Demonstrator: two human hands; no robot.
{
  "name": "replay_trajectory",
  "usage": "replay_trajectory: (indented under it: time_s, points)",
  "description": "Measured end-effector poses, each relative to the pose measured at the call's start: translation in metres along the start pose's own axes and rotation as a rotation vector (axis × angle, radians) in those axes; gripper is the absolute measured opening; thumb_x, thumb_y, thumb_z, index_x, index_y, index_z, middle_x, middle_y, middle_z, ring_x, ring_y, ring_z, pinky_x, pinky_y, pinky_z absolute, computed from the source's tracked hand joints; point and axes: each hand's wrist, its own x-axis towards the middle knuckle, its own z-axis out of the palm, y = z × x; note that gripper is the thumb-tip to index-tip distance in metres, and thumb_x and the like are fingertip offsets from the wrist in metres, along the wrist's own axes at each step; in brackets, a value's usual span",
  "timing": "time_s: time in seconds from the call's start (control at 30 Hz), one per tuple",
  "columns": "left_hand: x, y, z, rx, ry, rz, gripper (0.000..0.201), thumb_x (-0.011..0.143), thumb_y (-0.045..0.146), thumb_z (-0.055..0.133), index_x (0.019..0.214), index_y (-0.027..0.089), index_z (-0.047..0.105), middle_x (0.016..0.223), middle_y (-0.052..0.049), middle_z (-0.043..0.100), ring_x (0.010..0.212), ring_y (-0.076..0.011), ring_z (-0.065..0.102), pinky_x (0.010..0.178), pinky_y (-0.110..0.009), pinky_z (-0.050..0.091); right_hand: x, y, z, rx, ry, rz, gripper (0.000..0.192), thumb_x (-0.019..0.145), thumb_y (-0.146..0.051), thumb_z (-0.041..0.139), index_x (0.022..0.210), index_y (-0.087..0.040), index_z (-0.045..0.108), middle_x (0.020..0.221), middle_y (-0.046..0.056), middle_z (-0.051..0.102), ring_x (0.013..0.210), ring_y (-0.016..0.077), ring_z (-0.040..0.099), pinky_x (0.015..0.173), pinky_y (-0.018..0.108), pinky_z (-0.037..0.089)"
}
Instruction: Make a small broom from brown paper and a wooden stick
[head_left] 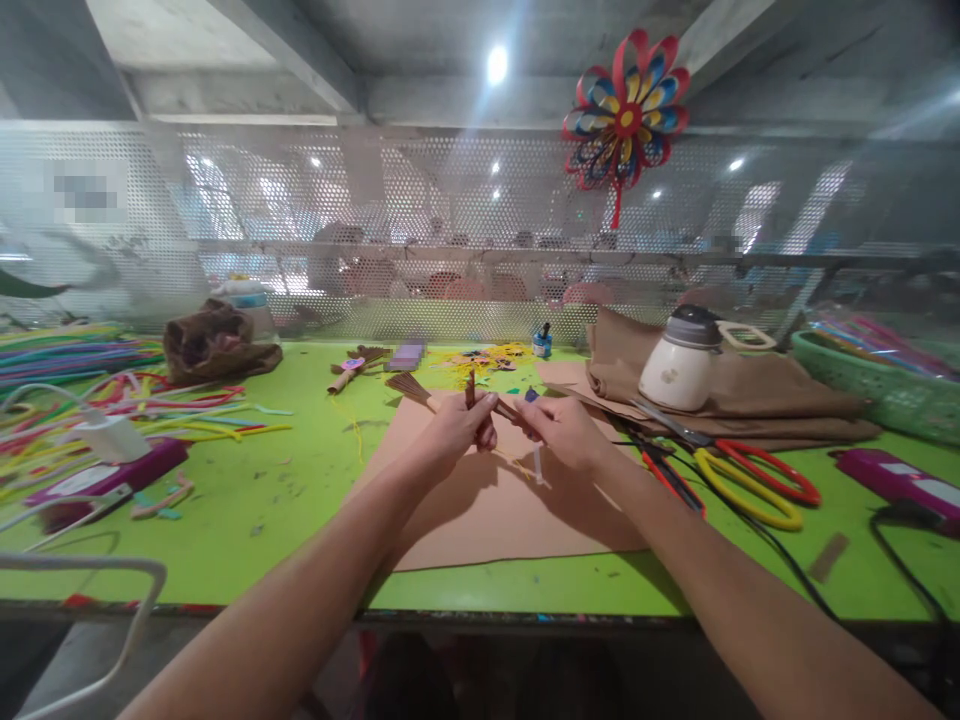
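My left hand (pixel 459 427) is closed on a small brown bundle of sticks (pixel 471 390), whose tip pokes up above the fingers. My right hand (pixel 564 432) meets it from the right, pinching the same brown piece and also holding a thin clear tube (pixel 538 463) that hangs down below the fingers. Both hands hover over a tan paper sheet (pixel 495 510) on the green table (pixel 262 500). A brown fan-shaped bundle (pixel 409 386) lies just behind the hands.
Red and yellow scissors (pixel 750 480) lie right of the sheet. A white jar (pixel 679 370) stands on folded brown cloth (pixel 787 395). Coloured pipe cleaners (pixel 82 390) and a purple box (pixel 112 480) lie left. A mesh screen (pixel 450 230) bounds the back; a pinwheel (pixel 626 110) hangs above.
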Motion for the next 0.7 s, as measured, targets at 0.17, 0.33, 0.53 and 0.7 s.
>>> replay_trajectory:
  time_s: [0.17,0.33,0.53,0.7]
  points:
    - [-0.001,0.003,0.003,0.019,0.053,-0.005,0.034,0.086,0.035,0.046,0.061,0.014,0.054,0.051,-0.004,0.061,0.043,-0.0089,0.05,0.047,-0.02,0.039,0.005,0.012,-0.002,0.239,0.204,0.227,0.051,0.074,-0.061,0.051,0.052,-0.015,0.058,0.05,0.002,0.054,0.047,0.0124,0.047,0.05,0.027,0.036]
    - [-0.003,0.005,0.007,-0.018,0.056,0.027,0.025,0.085,0.032,0.05,0.069,0.013,0.057,0.057,-0.004,0.064,0.047,-0.009,0.054,0.049,-0.02,0.044,0.0,-0.001,0.002,0.514,-0.11,0.315,0.047,0.07,-0.059,0.058,0.073,-0.012,0.063,0.063,0.004,0.06,0.052,0.0108,0.051,0.05,0.024,0.038]
    - [-0.004,0.006,0.004,0.041,0.015,0.073,0.033,0.086,0.037,0.048,0.064,0.014,0.057,0.049,-0.001,0.059,0.04,-0.0077,0.048,0.045,-0.019,0.039,-0.005,-0.007,0.004,0.661,-0.193,0.398,0.039,0.064,-0.049,0.07,0.072,-0.012,0.063,0.053,-0.002,0.053,0.045,0.0069,0.042,0.045,0.022,0.029]
    - [-0.003,0.006,-0.001,0.055,-0.026,0.053,0.049,0.087,0.048,0.04,0.057,0.013,0.057,0.049,-0.005,0.06,0.042,-0.0089,0.048,0.046,-0.021,0.039,-0.002,-0.001,0.004,0.635,-0.105,0.335,0.035,0.062,-0.046,0.071,0.065,-0.013,0.061,0.046,-0.006,0.045,0.042,0.0056,0.034,0.044,0.022,0.024]
